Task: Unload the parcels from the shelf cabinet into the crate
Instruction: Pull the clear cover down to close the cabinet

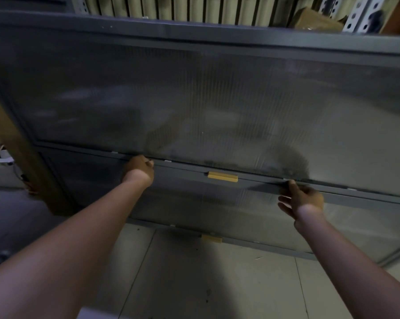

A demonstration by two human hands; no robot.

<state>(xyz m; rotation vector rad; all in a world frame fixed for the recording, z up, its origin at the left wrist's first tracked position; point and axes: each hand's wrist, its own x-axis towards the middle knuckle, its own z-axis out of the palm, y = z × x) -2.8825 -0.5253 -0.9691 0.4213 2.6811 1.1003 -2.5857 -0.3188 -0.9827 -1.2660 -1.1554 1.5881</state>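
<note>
A dark grey shelf cabinet (194,35) fills the view. Its upper flap door (194,100) has a ribbed, frosted panel, and pale blurred shapes show dimly behind it. A small wooden handle (222,176) sits in the middle of the door's lower edge. My left hand (139,168) grips that lower edge left of the handle, fingers curled under the rim. My right hand (301,198) holds the same edge right of the handle, fingers hooked on the rim. A second flap door (217,210) with its own wooden handle (211,238) lies below. No crate is in view.
Pale floor tiles (194,272) lie below the cabinet. A brown post (21,157) stands at the left. On top of the cabinet at the right sit a cardboard box (314,19) and perforated metal struts (360,12). Slatted wall panels run behind.
</note>
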